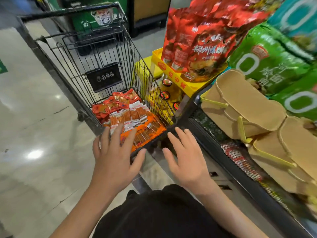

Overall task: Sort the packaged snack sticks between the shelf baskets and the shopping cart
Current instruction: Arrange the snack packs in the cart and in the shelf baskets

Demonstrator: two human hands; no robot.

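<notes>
Packaged snack sticks [135, 121] heaped in the bottom of a black wire shopping cart [96, 54], beside red snack packets [113, 104]. Left hand [115, 158] spread flat above the sticks, right hand [186, 157] spread flat at the cart's near corner, both holding nothing. Tan baskets [240, 107] on the shelf at right.

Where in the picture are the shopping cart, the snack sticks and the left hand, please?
shopping cart [109, 54]: head view, on its far wire wall.
snack sticks [137, 115]: head view, on the clear packets inside the cart.
left hand [114, 158]: head view, on the hand's back.
</notes>
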